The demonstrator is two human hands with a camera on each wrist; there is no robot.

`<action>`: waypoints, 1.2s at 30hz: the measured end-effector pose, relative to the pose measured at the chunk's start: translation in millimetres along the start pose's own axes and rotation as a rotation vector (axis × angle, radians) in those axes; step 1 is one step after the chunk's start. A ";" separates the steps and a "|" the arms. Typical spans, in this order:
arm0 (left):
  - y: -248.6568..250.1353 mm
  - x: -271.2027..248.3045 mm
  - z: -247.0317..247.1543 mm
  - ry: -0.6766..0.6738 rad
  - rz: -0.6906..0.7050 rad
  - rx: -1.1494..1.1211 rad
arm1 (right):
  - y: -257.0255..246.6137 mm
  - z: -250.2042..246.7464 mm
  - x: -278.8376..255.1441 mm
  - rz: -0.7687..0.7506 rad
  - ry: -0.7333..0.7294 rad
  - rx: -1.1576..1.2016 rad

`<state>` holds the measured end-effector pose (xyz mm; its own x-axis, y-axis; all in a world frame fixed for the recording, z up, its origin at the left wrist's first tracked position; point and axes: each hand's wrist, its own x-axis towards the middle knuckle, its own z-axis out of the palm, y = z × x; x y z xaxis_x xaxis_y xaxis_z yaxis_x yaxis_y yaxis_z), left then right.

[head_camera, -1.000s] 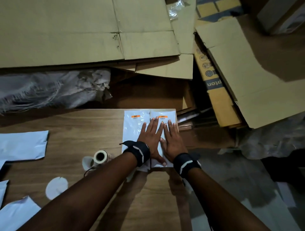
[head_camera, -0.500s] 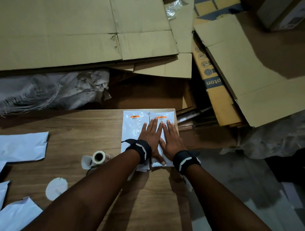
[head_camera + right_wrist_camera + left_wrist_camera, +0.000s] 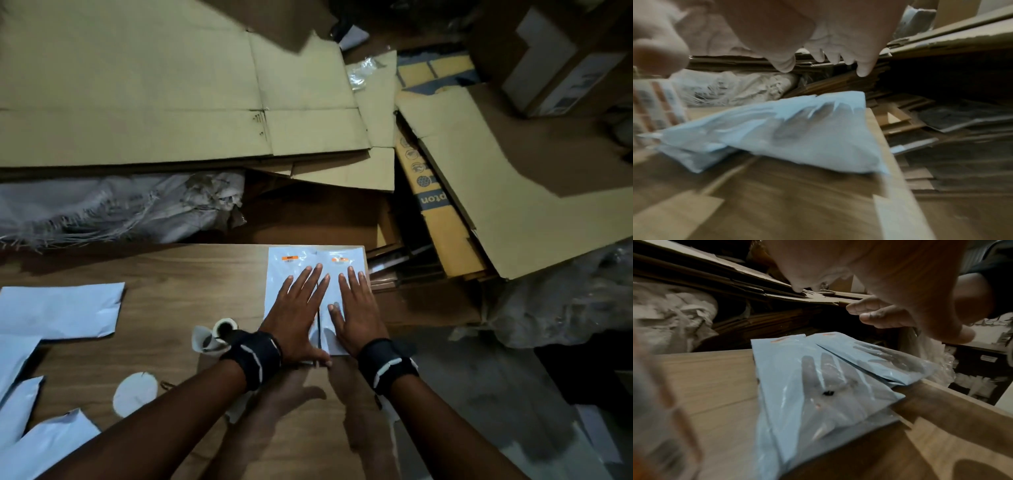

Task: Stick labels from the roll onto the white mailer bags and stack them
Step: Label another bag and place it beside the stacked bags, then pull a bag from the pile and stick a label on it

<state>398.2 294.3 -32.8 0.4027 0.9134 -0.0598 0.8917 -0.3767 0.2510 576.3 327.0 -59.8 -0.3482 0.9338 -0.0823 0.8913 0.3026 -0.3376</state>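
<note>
Two piles of white mailer bags lie side by side at the table's far right corner, the left pile (image 3: pixel 282 277) and the right pile (image 3: pixel 354 255), each with an orange label (image 3: pixel 291 257) near its far edge. My left hand (image 3: pixel 301 301) is spread flat over the left pile and my right hand (image 3: pixel 356 301) over the right one, fingers straight. In the wrist views both palms hover just above the bags (image 3: pixel 797 386) (image 3: pixel 807 138) and cast finger shadows on them. The label roll (image 3: pixel 224 327) stands just left of my left wrist.
More white mailer bags (image 3: pixel 61 308) lie at the table's left edge. A round white backing piece (image 3: pixel 135 394) lies on the wood. Flattened cardboard boxes (image 3: pixel 171 102) and a grey sack (image 3: pixel 102 209) lie beyond the far edge; the table ends right beside the bags.
Both hands lay close together on the bags; now they have drawn a little apart and back toward me, with a gap between them. The bags have not moved.
</note>
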 end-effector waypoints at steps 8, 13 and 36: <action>-36.4 -92.1 -24.7 0.176 -0.069 0.014 | -97.3 -3.5 -13.0 -0.101 0.178 0.019; -79.0 -151.5 -41.4 0.261 -0.169 0.062 | -170.1 7.6 -10.7 -0.226 0.204 0.049; -226.6 -448.5 -32.0 0.419 -1.035 -0.045 | -443.7 145.3 -75.4 -0.578 -0.105 0.121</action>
<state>8.9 -25.1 -31.9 -0.6390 0.7662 0.0681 0.7448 0.5942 0.3036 164.9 94.5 -40.0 -0.7989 0.5988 0.0566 0.5118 0.7262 -0.4591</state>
